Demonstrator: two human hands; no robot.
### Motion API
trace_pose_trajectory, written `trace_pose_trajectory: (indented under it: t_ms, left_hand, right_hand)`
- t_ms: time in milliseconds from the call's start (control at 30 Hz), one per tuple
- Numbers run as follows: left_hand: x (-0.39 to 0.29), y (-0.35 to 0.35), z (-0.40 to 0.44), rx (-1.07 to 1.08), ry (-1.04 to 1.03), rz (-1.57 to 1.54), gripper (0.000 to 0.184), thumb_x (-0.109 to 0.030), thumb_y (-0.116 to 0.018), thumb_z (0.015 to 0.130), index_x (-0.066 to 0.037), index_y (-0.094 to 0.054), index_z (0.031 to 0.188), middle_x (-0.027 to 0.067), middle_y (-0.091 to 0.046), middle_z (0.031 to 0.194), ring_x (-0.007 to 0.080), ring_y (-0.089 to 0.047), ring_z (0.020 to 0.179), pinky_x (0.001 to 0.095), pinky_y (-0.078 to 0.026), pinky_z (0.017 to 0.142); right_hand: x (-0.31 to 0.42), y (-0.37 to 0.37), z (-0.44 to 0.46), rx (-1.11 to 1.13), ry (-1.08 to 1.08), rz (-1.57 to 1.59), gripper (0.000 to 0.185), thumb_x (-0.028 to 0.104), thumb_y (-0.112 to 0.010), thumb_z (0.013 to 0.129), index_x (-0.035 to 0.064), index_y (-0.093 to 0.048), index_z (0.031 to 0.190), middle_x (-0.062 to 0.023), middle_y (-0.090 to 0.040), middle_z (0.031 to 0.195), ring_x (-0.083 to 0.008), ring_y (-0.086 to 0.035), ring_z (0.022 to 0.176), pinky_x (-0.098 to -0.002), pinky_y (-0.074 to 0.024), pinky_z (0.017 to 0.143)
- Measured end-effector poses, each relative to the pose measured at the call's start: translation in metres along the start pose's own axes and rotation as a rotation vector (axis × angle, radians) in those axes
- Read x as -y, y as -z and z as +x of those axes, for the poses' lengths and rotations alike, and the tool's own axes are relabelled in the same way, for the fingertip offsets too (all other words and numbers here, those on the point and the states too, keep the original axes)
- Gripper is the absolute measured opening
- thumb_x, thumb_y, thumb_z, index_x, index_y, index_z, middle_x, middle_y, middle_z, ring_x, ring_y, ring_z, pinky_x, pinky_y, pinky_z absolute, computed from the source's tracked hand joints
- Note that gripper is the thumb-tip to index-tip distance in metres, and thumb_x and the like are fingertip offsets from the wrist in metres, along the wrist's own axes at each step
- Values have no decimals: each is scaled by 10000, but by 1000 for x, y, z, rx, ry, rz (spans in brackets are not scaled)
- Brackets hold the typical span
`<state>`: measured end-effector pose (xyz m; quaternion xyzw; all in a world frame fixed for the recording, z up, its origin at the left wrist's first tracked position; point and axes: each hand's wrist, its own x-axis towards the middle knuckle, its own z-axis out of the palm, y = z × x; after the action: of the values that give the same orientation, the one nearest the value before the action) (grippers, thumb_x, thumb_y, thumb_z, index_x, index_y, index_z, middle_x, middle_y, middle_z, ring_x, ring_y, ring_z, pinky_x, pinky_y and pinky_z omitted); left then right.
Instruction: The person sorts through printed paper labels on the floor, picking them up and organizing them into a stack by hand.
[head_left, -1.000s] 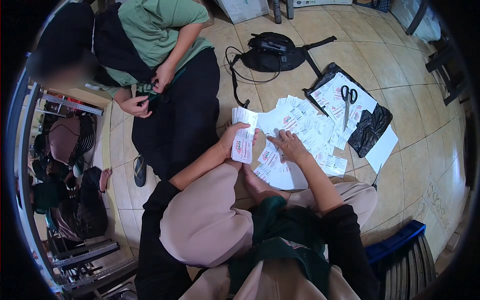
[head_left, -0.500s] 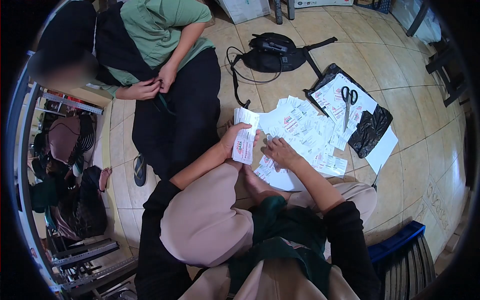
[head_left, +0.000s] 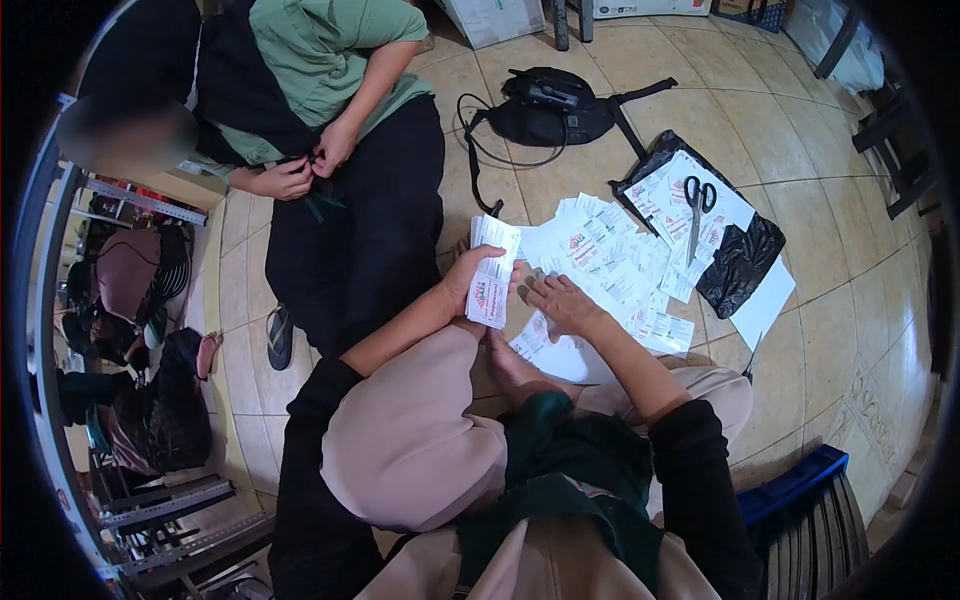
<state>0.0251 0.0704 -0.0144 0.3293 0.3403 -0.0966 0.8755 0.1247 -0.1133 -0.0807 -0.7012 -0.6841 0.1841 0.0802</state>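
Observation:
A stack of printed paper labels (head_left: 488, 296) with red logos and small text stands out from my left hand (head_left: 465, 278), whose thumb and fingers grip it near the middle. To its right, my right hand (head_left: 562, 304) reaches over the near left part of a loose spread of similar printed labels (head_left: 610, 255). Its fingers are stretched out and somewhat apart, with nothing visible in them. Whether the fingertips touch the paper or floor beneath I cannot tell. Scissors (head_left: 696, 222) with black handles rest on sheets over a black plastic bag (head_left: 738, 268) beyond the labels.
A black waist bag (head_left: 555, 105) with a strap and cable lies on the tiled floor (head_left: 800, 220). At the left a seated person (head_left: 350, 230) holds a dark strip in both hands. A sandal (head_left: 279, 337) lies beside them. A blue-edged rack (head_left: 800, 490) stands lower right.
My right hand has shifted slightly left and its fingers have straightened. My left hand keeps its hold on the label stack. The other person's fingers have moved a little.

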Motion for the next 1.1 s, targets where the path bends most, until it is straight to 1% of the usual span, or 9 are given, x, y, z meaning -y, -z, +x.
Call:
trace_pose_trajectory:
  t_ms: [200, 267, 400, 500, 600, 633, 733, 967, 1100]
  left_hand:
    - [0, 1, 0, 10, 3, 3, 424, -223, -553, 800, 13, -482, 1145, 132, -603, 976, 216, -604, 832, 330, -519, 743]
    - [-1, 0, 0, 7, 10, -1, 424, -223, -554, 800, 12, -482, 1145, 134, -599, 987, 215, -603, 833, 331, -520, 742]
    - [0, 1, 1, 3, 11, -16, 425, -223, -554, 799, 11, -482, 1145, 134, -597, 990, 214, -602, 833, 331, -519, 739]
    - [0, 2, 1, 3, 4, 2, 426, -223, -554, 798, 13, -482, 1145, 130, -597, 980, 212, -601, 829, 330, -519, 737]
    - [0, 1, 0, 9, 10, -6, 422, -221, -553, 799, 15, -482, 1142, 126, -596, 973, 209, -601, 823, 329, -518, 737]
    - [0, 0, 0, 15, 12, -10, 419, -220, -551, 800, 16, -483, 1139, 124, -597, 970, 208, -602, 821, 327, -517, 739]
    - [1, 2, 2, 15, 20, -18, 412, -218, -550, 802, 16, -484, 1133, 121, -598, 962, 206, -603, 819, 326, -516, 742]
    - [0, 0, 0, 5, 9, -4, 410, -222, -549, 803, 12, -483, 1134, 121, -597, 963, 209, -603, 818, 330, -514, 744]
    - [-1, -2, 0, 12, 14, 7, 412, -226, -552, 801, 10, -485, 1133, 121, -597, 965, 210, -603, 822, 332, -514, 745]
  right_hand:
    - [-2, 4, 0, 119, -31, 62, 835, 198, -825, 509, 114, -426, 1237, -119, -435, 1258, -306, -382, 1210, -408, -345, 988]
    - [-6, -4, -3, -38, 34, 72, 838, 189, -823, 518, 115, -423, 1252, -113, -445, 1262, -314, -432, 1164, -397, -375, 963]
    - [-5, -10, -5, -66, 15, 87, 809, 217, -804, 558, 120, -421, 1265, -112, -495, 1208, -309, -494, 1081, -390, -401, 925]
    - [-9, -9, -8, -52, -99, 68, 732, 264, -780, 596, 111, -454, 1234, -111, -556, 1110, -297, -529, 1013, -394, -410, 892]
    - [-12, -3, -15, -86, -311, 103, 693, 289, -785, 579, 64, -501, 1170, -130, -543, 1134, -305, -484, 1100, -397, -389, 912]
    - [-9, -2, -18, -86, -313, 103, 693, 289, -785, 579, 64, -501, 1170, -130, -543, 1134, -305, -484, 1100, -397, -389, 912]
    - [2, -18, -29, -210, -11, 62, 729, 245, -795, 563, 56, -472, 1188, -135, -468, 1179, -302, -433, 1118, -414, -356, 953]
    - [21, -10, -26, 27, -163, 148, 752, 137, -780, 553, 30, -434, 1212, -150, -438, 1250, -319, -415, 1150, -408, -349, 971]
    - [20, -22, -26, -95, -88, 133, 759, 130, -781, 543, 23, -432, 1208, -161, -443, 1245, -317, -414, 1154, -402, -349, 966]
